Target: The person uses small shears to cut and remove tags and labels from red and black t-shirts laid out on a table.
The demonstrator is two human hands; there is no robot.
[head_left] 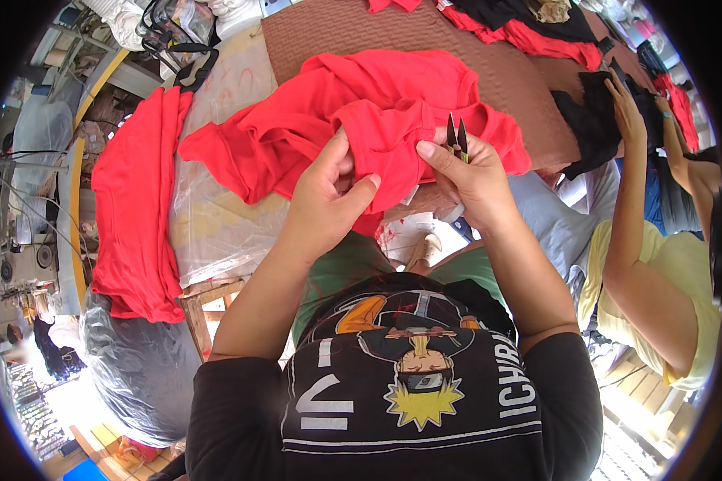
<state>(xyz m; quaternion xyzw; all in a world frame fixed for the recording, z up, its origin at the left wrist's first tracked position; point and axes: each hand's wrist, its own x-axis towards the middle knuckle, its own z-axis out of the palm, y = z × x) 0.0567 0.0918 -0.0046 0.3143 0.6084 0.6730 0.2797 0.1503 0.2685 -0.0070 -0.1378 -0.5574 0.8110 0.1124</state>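
Note:
A red garment (pixel 393 80) lies bunched on the table, its near edge raised between my hands. My left hand (pixel 329 180) has its fingers curled at the fabric's left side, the thumb lying along the front of it. My right hand (pixel 473 172) pinches the fabric's edge between thumb and fingers. Tucked in that same hand is a pair of thread snips (pixel 456 136), dark blades pointing up and slightly parted. Part of the snips' handle is hidden by my fingers.
Another red garment (pixel 136 200) hangs over the left table edge, above a plastic-wrapped bundle (pixel 140 373). A brown textured cover (pixel 321 32) lies on the table. To the right, a person in a yellow top (pixel 666 305) reaches toward black cloth (pixel 590 116). More red and black cloth lies at the back.

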